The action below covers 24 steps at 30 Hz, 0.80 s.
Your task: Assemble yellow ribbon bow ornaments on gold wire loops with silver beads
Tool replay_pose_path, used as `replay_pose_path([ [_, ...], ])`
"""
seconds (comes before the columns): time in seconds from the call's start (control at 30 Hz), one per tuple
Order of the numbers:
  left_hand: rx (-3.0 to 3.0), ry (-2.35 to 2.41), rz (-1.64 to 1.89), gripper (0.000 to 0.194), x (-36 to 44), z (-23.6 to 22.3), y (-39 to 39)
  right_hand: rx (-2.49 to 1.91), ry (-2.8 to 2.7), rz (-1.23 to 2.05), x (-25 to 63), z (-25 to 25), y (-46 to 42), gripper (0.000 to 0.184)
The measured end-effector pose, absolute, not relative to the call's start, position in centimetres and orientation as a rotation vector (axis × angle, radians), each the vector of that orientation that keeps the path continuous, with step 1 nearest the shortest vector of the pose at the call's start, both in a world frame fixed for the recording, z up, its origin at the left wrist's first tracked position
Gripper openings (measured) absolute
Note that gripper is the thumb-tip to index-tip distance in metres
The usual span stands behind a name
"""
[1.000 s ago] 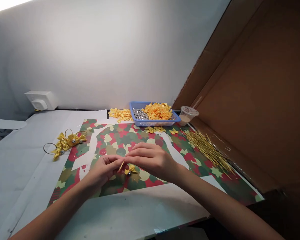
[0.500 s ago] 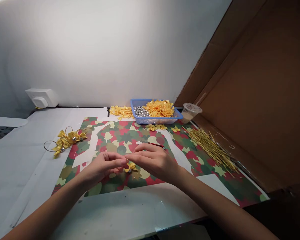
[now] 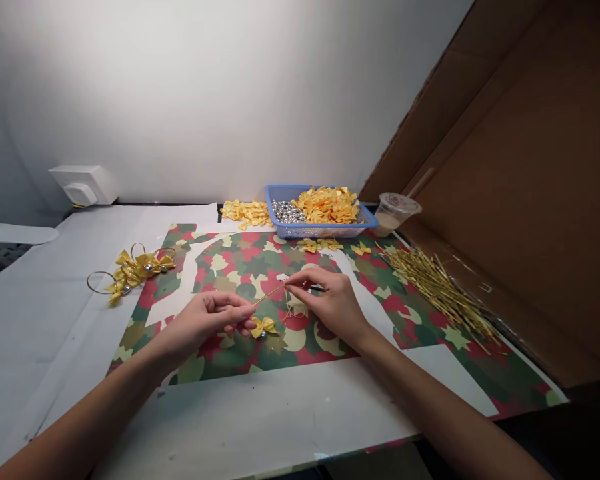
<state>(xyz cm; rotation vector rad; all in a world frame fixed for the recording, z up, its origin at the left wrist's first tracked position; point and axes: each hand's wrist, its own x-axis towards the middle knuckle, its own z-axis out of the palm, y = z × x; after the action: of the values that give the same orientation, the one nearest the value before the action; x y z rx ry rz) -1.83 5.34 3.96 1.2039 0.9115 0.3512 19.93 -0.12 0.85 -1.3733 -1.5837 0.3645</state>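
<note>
Pinched in our grip, a thin golden strand (image 3: 269,295) spans left hand (image 3: 225,316) to right hand (image 3: 325,293), yellow bow (image 3: 264,326) just beside our left fingers.

The basket (image 3: 325,231) looks like smooth blue plastic, the beads (image 3: 287,212) shiny silver metal or coated plastic. The bows (image 3: 329,205) have a satiny cloth sheen. Glossy patterned paper (image 3: 255,267) covers the table; the box (image 3: 510,200) is matt brown cardboard, the cup (image 3: 394,213) clear plastic.
</note>
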Motion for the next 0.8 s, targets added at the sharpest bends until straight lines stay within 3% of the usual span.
replay_pose_path([
  [0.27,1.238,0.843,0.274,0.028,-1.3,3.5,5.1,-1.447,-1.354,0.547,21.0,1.2,0.0,0.009],
  [0.4,1.511,0.921,0.383,0.035,-1.0,3.5,4.1,-1.252,-1.153,0.845,20.4,1.7,-0.4,0.012],
  [0.57,1.949,0.990,0.667,0.018,-0.9,3.2,3.0,-1.047,-0.973,1.227,19.2,1.3,-1.0,0.012],
  [0.67,1.892,0.984,0.730,0.013,-1.0,3.1,2.8,-1.008,-0.940,1.317,18.7,1.0,-1.2,0.012],
  [0.8,1.645,0.980,0.688,0.026,-1.1,3.2,2.7,-0.999,-0.967,1.368,18.3,0.6,-1.3,0.011],
])
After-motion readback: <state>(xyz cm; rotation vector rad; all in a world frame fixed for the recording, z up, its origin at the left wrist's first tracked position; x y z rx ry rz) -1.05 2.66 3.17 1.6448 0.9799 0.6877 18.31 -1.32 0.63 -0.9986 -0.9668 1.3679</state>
